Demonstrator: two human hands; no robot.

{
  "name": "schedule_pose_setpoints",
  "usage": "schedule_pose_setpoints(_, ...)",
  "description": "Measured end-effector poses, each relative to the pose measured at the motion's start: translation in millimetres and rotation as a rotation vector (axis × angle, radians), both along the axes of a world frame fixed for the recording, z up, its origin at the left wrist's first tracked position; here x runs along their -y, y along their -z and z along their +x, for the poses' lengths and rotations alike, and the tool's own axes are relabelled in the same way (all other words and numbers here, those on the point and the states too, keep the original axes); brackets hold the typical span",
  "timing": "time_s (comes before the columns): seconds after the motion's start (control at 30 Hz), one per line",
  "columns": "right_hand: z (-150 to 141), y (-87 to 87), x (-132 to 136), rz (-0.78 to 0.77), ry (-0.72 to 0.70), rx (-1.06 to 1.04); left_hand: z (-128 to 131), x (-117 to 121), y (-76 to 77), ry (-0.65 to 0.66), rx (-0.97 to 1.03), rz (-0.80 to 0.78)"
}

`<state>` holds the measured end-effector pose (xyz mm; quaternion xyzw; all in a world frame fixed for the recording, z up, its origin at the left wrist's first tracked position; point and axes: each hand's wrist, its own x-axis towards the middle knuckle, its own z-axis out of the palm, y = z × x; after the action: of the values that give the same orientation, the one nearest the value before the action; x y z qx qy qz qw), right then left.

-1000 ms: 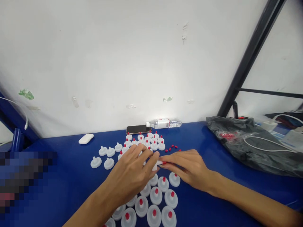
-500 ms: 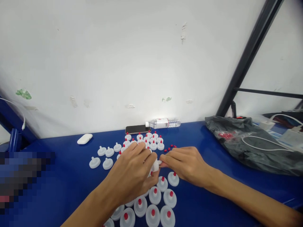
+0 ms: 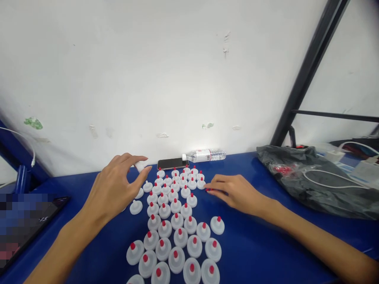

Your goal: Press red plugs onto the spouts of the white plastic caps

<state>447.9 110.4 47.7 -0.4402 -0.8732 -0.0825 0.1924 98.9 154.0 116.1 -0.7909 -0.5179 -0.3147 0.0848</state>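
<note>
My left hand [image 3: 114, 185] is raised at the left, thumb and fingers closed on a white nozzle cap [image 3: 141, 165] seen partly edge-on. Below and beside it on the blue table lie bare white nozzle caps [image 3: 136, 207], some partly covered by the hand. My right hand [image 3: 233, 191] rests low over the table at the right, its thumb and forefinger pinched at a small red tip [image 3: 208, 189]. Other loose red tips seem covered by its fingers. Between the hands spread rows of white nozzle caps with red tips [image 3: 177, 221], spouts up.
Along the wall lie a phone [image 3: 170, 164] and a clear water bottle [image 3: 204, 156] on its side. A dark plastic bag [image 3: 314, 197] with a packet of red pieces [image 3: 283, 169] and a white cable lies right. A dark screen [image 3: 44, 225] stands at the left edge.
My hands have come apart from over the middle rows. The left has moved left and up with a white nozzle cap in it; the right has moved slightly up onto the loose red tips.
</note>
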Motion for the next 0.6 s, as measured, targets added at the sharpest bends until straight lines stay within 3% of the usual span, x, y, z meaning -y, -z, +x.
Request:
schedule_pose_setpoints(0.13, -5.7, 4.1, 2.5, -0.068, 0.002, 0.069, 1.3, -3.4, 7.7, -0.036, -0.033, -0.122)
schedule_pose_setpoints(0.27, -8.9, -0.4, 4.8, -0.078, 0.017, -0.014, -5.8, -12.9, 12.1, -0.041, -0.046, -0.266)
schedule_pose_setpoints(0.47, -25.7, -7.4, 17.7, -0.200, -0.210, -0.030, -15.4, -20.9, 12.3, -0.005, -0.029, -0.384)
schedule_pose_setpoints(0.6, -30.8, -4.9, 17.7, -0.254, -0.277, -0.007, -15.0, -23.3, 15.0, -0.003, -0.088, -0.500)
